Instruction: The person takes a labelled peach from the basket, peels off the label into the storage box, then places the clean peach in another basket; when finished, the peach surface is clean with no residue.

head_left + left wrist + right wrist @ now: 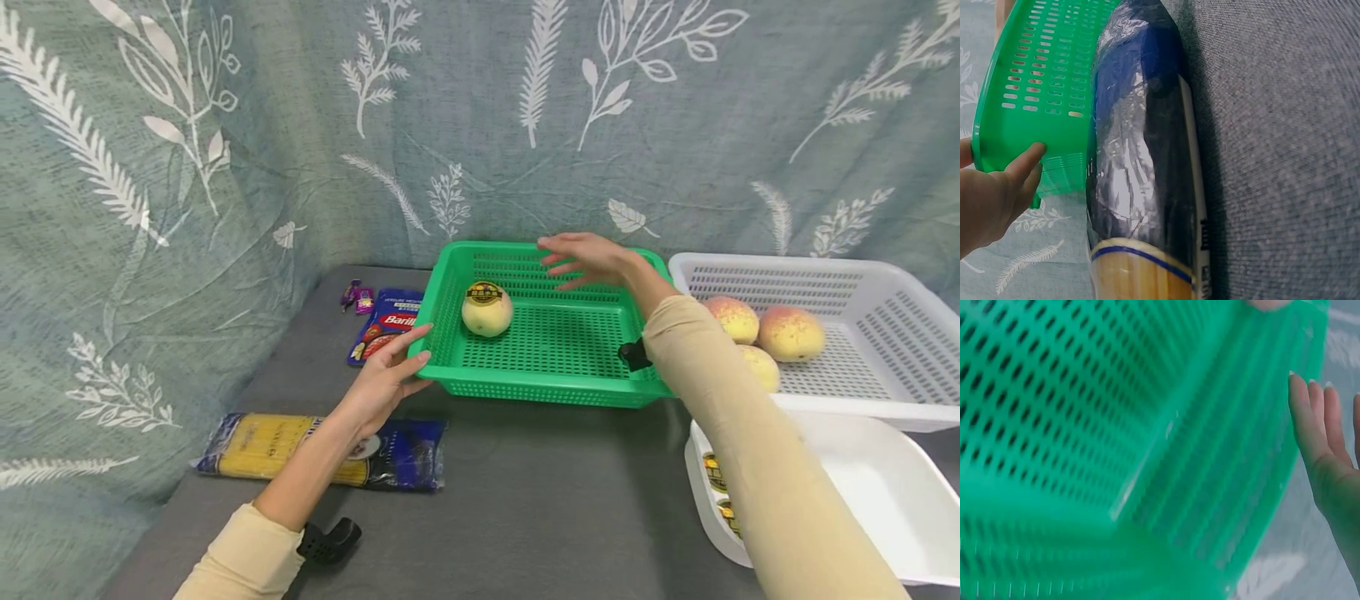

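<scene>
My left hand (382, 387) grips the front left corner of a green plastic basket (540, 375). In the left wrist view its fingers (1030, 156) lie against the outer wall, with the rim between them and the thumb. My right hand (588, 260) hovers over the basket's back part, fingers spread and holding nothing. The right wrist view shows those fingers (1310, 419) stretched out beside the back rim. A single peach (487, 318) with a black and gold sticker sits inside the basket, toward the left.
A spaghetti pack (270, 446) lies under my left forearm. Behind it are a blue Barilla pouch (397, 312) and small purple packets (364, 301). On the right, a white basket (847, 387) holds several peaches (791, 333), before a white tub (885, 500) with stickers.
</scene>
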